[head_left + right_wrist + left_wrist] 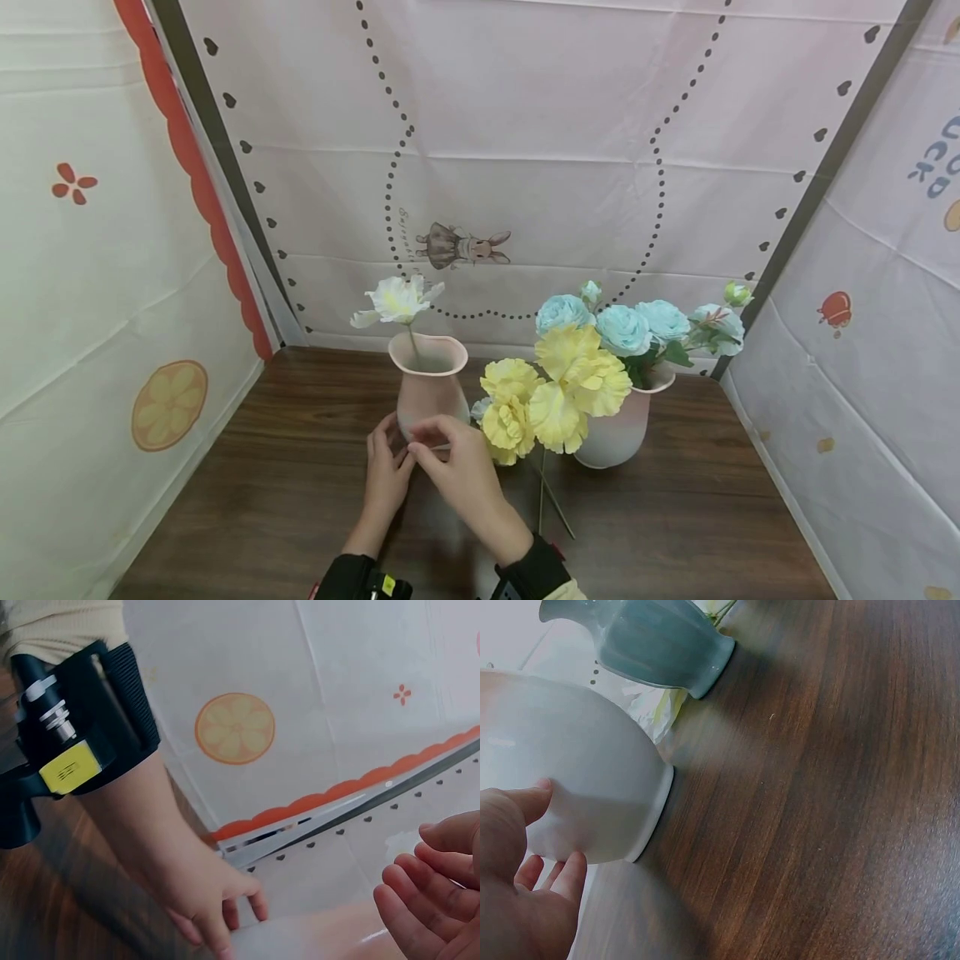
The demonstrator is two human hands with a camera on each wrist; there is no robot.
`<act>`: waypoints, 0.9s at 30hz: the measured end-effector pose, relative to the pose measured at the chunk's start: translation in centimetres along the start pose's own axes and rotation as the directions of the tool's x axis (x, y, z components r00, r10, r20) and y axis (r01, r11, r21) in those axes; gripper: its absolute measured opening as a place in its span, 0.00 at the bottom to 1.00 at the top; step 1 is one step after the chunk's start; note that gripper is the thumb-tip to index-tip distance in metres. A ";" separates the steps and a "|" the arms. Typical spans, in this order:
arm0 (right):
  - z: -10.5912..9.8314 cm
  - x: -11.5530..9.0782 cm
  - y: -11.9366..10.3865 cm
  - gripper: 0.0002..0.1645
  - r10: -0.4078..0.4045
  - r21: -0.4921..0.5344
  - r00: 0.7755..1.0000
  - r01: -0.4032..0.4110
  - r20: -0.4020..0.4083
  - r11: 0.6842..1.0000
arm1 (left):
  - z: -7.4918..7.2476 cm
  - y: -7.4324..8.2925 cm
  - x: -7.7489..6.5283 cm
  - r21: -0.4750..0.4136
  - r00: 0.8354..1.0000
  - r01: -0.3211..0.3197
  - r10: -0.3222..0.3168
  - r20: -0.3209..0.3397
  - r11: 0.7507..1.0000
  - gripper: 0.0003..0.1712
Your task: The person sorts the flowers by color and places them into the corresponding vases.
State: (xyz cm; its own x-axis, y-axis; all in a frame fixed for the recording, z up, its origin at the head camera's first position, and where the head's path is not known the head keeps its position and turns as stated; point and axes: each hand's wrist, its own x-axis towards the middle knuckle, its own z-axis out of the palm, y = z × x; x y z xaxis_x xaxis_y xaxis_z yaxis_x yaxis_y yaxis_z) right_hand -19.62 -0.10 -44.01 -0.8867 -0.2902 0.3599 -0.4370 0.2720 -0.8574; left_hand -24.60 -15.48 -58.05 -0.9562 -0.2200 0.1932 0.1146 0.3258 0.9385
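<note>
A pink-to-white vase stands upright on the table, with one white flower leaning in its mouth. Fingers and thumb of my left hand curl about the vase's lower side; the left wrist view shows them touching the pale wall. My right hand hovers close in front of that vase. In the right wrist view, the right hand's fingers are loosely bent, with nothing visible between them. Yellow flowers are just right of the vase, their stems reaching toward the front.
Blue flowers fill a second pink-and-white vase on the right. A blue-green vase appears in the left wrist view. Printed cloth walls enclose the brown wooden table on the back and sides.
</note>
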 end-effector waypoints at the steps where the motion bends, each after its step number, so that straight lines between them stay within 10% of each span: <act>1: -0.1 -0.1 0.2 0.09 0.014 0.010 1.000 -0.014 0.007 1.000 | 0.0 0.0 0.0 -0.004 1.000 -0.006 0.006 -0.001 1.000 0.39; 27: -4.0 -3.2 6.1 0.10 0.217 -0.080 0.974 -0.211 0.065 0.974 | -0.1 -0.2 0.1 0.002 1.000 0.009 -0.009 0.022 1.000 0.42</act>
State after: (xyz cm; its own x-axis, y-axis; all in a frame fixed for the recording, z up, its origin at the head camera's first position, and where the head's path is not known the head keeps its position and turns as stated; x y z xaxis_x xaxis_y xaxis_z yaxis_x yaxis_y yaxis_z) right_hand -20.04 6.14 -48.93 -0.9487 -0.2831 0.1410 -0.2503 0.3996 -0.8818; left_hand -24.66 -15.64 -58.24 -0.9629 -0.2024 0.1786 0.1058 0.3256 0.9396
